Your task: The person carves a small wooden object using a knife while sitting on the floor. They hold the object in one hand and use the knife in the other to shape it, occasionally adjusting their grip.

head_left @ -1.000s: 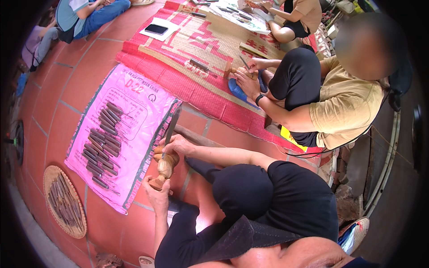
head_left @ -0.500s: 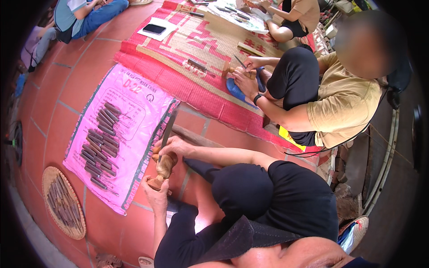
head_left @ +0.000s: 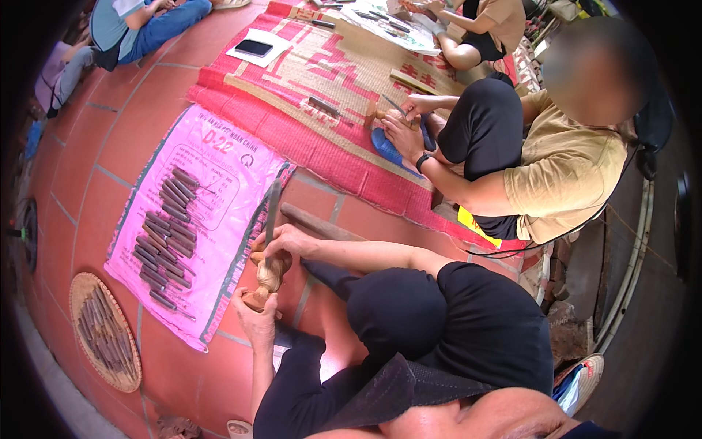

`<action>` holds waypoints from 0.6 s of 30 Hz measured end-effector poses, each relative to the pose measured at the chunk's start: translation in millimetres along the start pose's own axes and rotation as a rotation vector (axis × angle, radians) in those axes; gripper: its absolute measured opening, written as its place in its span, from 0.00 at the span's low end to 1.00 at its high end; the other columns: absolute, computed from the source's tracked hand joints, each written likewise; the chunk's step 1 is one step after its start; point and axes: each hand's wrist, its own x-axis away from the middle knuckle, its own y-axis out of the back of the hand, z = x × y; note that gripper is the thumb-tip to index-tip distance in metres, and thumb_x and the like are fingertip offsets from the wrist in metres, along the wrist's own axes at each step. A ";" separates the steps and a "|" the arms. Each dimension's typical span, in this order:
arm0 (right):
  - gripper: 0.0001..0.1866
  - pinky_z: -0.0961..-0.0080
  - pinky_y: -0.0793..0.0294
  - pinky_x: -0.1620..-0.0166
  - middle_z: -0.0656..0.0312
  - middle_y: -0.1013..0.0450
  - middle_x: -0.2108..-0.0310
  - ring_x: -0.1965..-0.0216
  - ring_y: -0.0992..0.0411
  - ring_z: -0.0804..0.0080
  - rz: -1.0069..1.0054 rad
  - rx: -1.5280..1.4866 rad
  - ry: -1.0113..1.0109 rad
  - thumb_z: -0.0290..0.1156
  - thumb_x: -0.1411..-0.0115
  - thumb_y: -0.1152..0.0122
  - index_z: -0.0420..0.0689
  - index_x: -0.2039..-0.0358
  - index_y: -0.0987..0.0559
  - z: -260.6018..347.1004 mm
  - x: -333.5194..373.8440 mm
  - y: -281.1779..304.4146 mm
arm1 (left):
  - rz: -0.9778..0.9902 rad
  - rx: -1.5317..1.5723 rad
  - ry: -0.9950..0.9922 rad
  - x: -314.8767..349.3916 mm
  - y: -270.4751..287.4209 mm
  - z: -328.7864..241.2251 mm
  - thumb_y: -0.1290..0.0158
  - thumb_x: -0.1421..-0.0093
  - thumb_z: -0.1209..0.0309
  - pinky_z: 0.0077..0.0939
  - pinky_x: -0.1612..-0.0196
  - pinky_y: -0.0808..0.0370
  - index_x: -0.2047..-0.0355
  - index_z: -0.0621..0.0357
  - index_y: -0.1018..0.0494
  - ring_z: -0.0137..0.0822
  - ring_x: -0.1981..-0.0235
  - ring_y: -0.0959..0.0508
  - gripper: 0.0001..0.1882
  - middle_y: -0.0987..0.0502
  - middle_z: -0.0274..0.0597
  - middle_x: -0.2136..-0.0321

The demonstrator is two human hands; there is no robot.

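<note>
A red tiled floor (head_left: 128,132) runs under everything, and across it lies a large woven mat (head_left: 281,106) in straw and red. At the mat's near edge sits a co-worker (head_left: 563,175) in a tan shirt and dark trousers, knees raised, both hands at a smaller wooden piece (head_left: 415,124) with a thin blade. The wearer's own legs (head_left: 490,322), in black cloth, are folded below. To their left a pink printed sack (head_left: 217,256) is spread flat on the tiles, with dark-handled tools (head_left: 167,245) laid close together down its middle. Just beyond the sack's lower left side stands a round woven tray (head_left: 126,381) holding a heap of similar slim tools (head_left: 104,329). A wooden bar (head_left: 318,222) lies on the tiles behind the wearer's right forearm. The wooden carving (head_left: 269,272), pale and rounded with an orange-brown base, is held up between the two hands, near the sack's right edge. The left hand (head_left: 257,322) is closed about its base, thumb on one side. The right hand (head_left: 287,241) pinches a long flat blade (head_left: 273,208) over the far part of the carving; the blade slants away from the wearer, and its lower end is hidden by the fingers.
</note>
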 end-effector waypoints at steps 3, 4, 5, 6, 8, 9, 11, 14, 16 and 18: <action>0.21 0.76 0.30 0.49 0.59 0.23 0.59 0.56 0.27 0.72 -0.068 -0.058 -0.032 0.27 0.50 0.34 0.38 0.54 0.21 -2.6 -2.0 12.0 | -0.004 0.003 -0.022 3.2 -1.1 -4.5 0.35 0.51 0.62 0.36 0.50 0.32 0.50 0.60 0.38 0.42 0.55 0.30 0.33 0.33 0.49 0.58; 0.21 0.76 0.29 0.50 0.59 0.23 0.60 0.56 0.26 0.72 -0.096 -0.066 -0.037 0.27 0.50 0.33 0.38 0.54 0.22 -3.1 -1.0 14.6 | -0.004 0.029 -0.008 2.9 -2.2 -5.4 0.35 0.51 0.62 0.36 0.50 0.32 0.50 0.60 0.38 0.42 0.55 0.30 0.33 0.33 0.49 0.58; 0.22 0.76 0.29 0.49 0.60 0.23 0.61 0.56 0.27 0.74 -0.050 -0.062 -0.072 0.27 0.50 0.33 0.38 0.52 0.22 10.8 3.7 3.8 | -0.012 0.052 0.011 2.9 -1.2 -5.4 0.35 0.52 0.62 0.36 0.50 0.32 0.50 0.60 0.38 0.41 0.55 0.30 0.33 0.33 0.49 0.58; 0.22 0.76 0.30 0.49 0.60 0.23 0.61 0.56 0.27 0.74 -0.013 0.028 0.046 0.27 0.50 0.33 0.39 0.52 0.22 11.3 3.2 -5.3 | 0.008 0.072 0.058 2.8 -1.5 -9.6 0.34 0.52 0.62 0.36 0.51 0.32 0.50 0.60 0.38 0.41 0.56 0.29 0.33 0.32 0.49 0.58; 0.16 0.77 0.29 0.52 0.60 0.22 0.63 0.58 0.27 0.73 0.006 0.039 -0.016 0.26 0.51 0.33 0.36 0.60 0.20 18.3 13.5 -15.9 | 0.040 0.107 0.150 2.8 1.3 -19.3 0.34 0.51 0.63 0.36 0.53 0.31 0.50 0.60 0.38 0.40 0.57 0.28 0.33 0.32 0.49 0.59; 0.18 0.78 0.29 0.51 0.61 0.23 0.62 0.57 0.27 0.74 0.018 0.011 0.013 0.26 0.50 0.34 0.37 0.57 0.20 13.5 9.7 -11.7 | 0.030 0.087 0.112 2.9 -0.3 -14.3 0.35 0.51 0.63 0.34 0.55 0.29 0.50 0.60 0.38 0.39 0.60 0.28 0.33 0.32 0.47 0.60; 0.19 0.78 0.29 0.53 0.63 0.24 0.62 0.58 0.28 0.77 -0.075 -0.015 -0.010 0.26 0.49 0.35 0.39 0.54 0.21 8.5 5.6 0.6 | 0.007 0.045 0.038 2.2 -4.3 2.1 0.36 0.51 0.63 0.32 0.60 0.27 0.49 0.59 0.38 0.37 0.64 0.26 0.32 0.31 0.45 0.62; 0.20 0.76 0.30 0.48 0.58 0.24 0.58 0.54 0.28 0.73 -0.044 0.043 -0.071 0.26 0.48 0.35 0.37 0.53 0.22 4.7 1.2 22.8 | 0.008 0.110 0.017 8.5 -1.6 -22.7 0.35 0.51 0.65 0.27 0.75 0.26 0.50 0.60 0.40 0.34 0.78 0.25 0.33 0.31 0.48 0.64; 0.22 0.74 0.31 0.47 0.57 0.24 0.57 0.53 0.29 0.73 -0.020 -0.028 0.037 0.27 0.47 0.35 0.37 0.51 0.23 18.6 8.5 -6.1 | 0.057 0.270 0.120 5.2 3.5 -11.5 0.35 0.50 0.65 0.26 0.80 0.27 0.50 0.60 0.41 0.31 0.84 0.27 0.33 0.30 0.49 0.65; 0.21 0.76 0.29 0.51 0.61 0.23 0.60 0.57 0.27 0.74 0.077 0.000 0.111 0.26 0.48 0.34 0.36 0.52 0.23 13.7 7.8 -11.5 | 0.072 0.245 0.105 1.9 -0.2 -12.5 0.34 0.50 0.65 0.27 0.79 0.26 0.50 0.60 0.41 0.31 0.84 0.27 0.33 0.30 0.48 0.65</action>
